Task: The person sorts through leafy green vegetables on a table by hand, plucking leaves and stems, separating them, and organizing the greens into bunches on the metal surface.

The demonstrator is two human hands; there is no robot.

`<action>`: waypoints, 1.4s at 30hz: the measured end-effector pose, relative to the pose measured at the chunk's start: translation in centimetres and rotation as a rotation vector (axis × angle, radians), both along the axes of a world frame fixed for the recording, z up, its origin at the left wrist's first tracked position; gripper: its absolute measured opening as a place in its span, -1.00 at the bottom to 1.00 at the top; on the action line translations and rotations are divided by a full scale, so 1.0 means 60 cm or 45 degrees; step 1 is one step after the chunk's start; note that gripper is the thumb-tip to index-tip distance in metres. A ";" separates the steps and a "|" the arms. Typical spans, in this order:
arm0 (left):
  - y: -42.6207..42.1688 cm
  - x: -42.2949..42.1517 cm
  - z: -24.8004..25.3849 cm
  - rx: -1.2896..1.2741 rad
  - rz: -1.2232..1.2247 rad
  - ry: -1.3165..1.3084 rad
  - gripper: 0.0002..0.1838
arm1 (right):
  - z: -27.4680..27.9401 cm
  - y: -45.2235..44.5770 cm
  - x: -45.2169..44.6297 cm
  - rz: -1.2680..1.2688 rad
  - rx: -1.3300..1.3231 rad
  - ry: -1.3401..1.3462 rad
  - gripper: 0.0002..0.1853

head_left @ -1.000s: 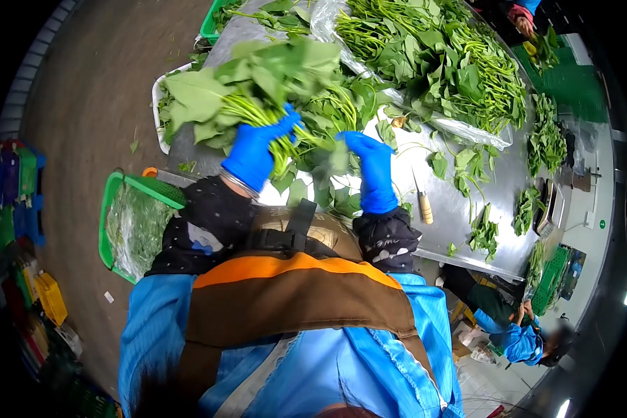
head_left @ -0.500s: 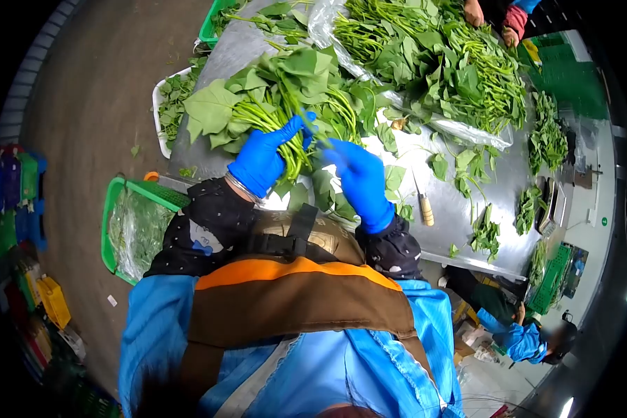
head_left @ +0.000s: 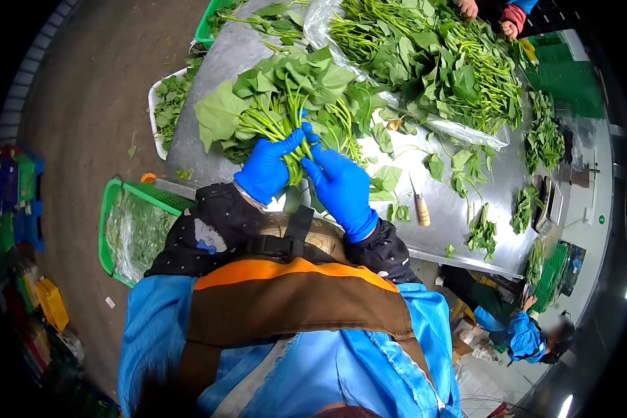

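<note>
In blue gloves, both my hands are at a bunch of leafy green stems (head_left: 279,125) over the near side of the metal table. My left hand (head_left: 266,167) wraps round the lower stems from the left. Close against it, my right hand (head_left: 341,189) has its fingers pressed to the stems from the right; exactly what they pinch is partly hidden. Broad leaves fan out beyond my hands. A knife (head_left: 420,203) with a wooden handle lies on the table to the right, beside a few loose leafy sprigs (head_left: 481,230).
A big heap of leafy stems (head_left: 432,63) lies on clear plastic at the far side, where another person's hands (head_left: 510,29) touch it. At left stand a white tub (head_left: 153,115) of leaves and a green crate (head_left: 108,226) lined with plastic. Another person (head_left: 526,338) is at lower right.
My right hand, blurred and apart from the bunch before, has come left to the stems beside my left hand. My left hand keeps its hold on the bunch.
</note>
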State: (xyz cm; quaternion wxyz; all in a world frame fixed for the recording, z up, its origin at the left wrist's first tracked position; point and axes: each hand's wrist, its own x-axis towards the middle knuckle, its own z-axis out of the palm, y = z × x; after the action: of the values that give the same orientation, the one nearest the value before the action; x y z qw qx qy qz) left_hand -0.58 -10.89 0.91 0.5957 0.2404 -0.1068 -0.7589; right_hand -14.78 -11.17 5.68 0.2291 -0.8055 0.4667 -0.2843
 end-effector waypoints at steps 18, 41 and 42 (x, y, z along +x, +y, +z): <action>-0.007 0.078 0.016 0.148 0.319 0.020 -0.68 | -0.075 -0.134 -0.094 -0.514 0.664 -0.839 -0.80; 0.005 0.018 0.046 0.144 0.001 -0.540 -0.78 | -0.012 -0.051 -0.033 0.164 1.246 -0.641 -0.63; 0.006 0.013 0.047 0.157 0.005 -0.537 -0.81 | 0.006 -0.039 -0.011 0.121 1.256 -0.943 -0.68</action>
State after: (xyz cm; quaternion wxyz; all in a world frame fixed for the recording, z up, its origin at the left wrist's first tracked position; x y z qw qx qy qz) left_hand 0.21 -10.55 3.71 0.5458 0.4300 -0.1819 -0.6958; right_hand -15.46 -13.49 6.04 0.7337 -0.4724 0.3964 -0.2852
